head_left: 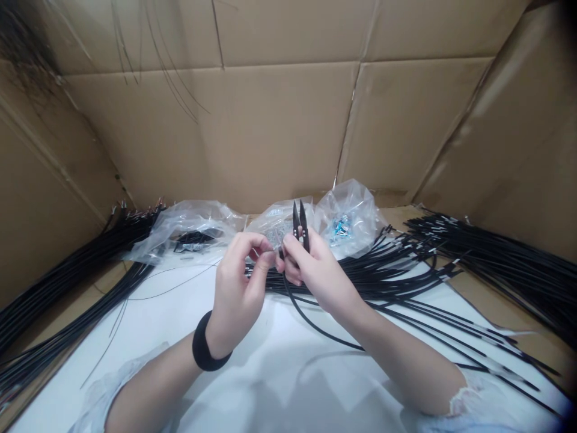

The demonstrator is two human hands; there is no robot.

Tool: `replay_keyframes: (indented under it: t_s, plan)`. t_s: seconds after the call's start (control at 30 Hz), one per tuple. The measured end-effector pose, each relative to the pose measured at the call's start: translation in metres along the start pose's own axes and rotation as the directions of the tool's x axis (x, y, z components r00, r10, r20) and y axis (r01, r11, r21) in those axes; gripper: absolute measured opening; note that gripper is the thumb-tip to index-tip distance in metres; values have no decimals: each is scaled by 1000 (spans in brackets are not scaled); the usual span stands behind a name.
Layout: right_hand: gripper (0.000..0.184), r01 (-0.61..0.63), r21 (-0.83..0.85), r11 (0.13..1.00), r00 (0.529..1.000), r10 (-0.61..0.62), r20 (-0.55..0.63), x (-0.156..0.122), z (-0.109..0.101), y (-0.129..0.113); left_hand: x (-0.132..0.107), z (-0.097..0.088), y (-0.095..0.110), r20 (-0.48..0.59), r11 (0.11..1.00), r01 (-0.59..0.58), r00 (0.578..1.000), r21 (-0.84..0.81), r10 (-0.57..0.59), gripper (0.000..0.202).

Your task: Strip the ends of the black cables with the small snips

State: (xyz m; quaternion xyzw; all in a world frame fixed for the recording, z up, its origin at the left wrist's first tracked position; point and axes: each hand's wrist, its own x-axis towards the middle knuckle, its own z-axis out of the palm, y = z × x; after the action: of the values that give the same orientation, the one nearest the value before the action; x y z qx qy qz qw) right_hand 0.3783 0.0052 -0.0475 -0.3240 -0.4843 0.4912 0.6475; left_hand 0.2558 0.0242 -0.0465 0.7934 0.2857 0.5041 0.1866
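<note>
- Just behind the snips (300,224), bags (351,216) are seen, with cable piles (496,258) to both sides.
- The snips, tips pointed up and away, are gripped by the right fingers (293,246).
- A cable (311,325) is pinched by the left fingers (264,260).

The handles of the black metal thread snips (300,225) are buried in the right grip (315,270); only the two blade tips show. The left grip (238,288) pinches something too small to tell, covered by its own fingertips (267,258). The upper end of the thin black cable (315,328) vanishes between both grips. The small parts inside the clear crumpled plastic bags (351,210) are blurred. The bundles of black cables (496,252) run off the left and right edges. The bottom edge cuts off both forearms.
</note>
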Motion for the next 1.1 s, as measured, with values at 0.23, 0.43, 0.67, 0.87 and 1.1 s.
replay_keyframes:
  t_s: [0.23, 0.43, 0.67, 0.87, 1.1]
  plan:
    - [38, -88, 83, 993, 992, 80, 99, 1, 1, -1, 0, -1, 1, -44, 984, -107, 992, 142, 114, 6]
    - [40, -321, 228, 919, 935, 270, 229, 3, -4, 0, 4, -1, -2, -65, 917, -255, 956, 306, 287, 12]
    - [34, -394, 318, 863, 910, 318, 266, 5, -6, -1, 5, -4, -4, -86, 909, -291, 940, 297, 329, 10]
    - [29, -309, 316, 897, 948, 263, 181, 6, -8, -2, 7, -9, 0, 85, 994, 106, 991, 2, -106, 9]
    - [24, -278, 263, 924, 959, 250, 135, 4, -8, -6, 8, -14, 6, 263, 936, 309, 929, -166, -260, 18]
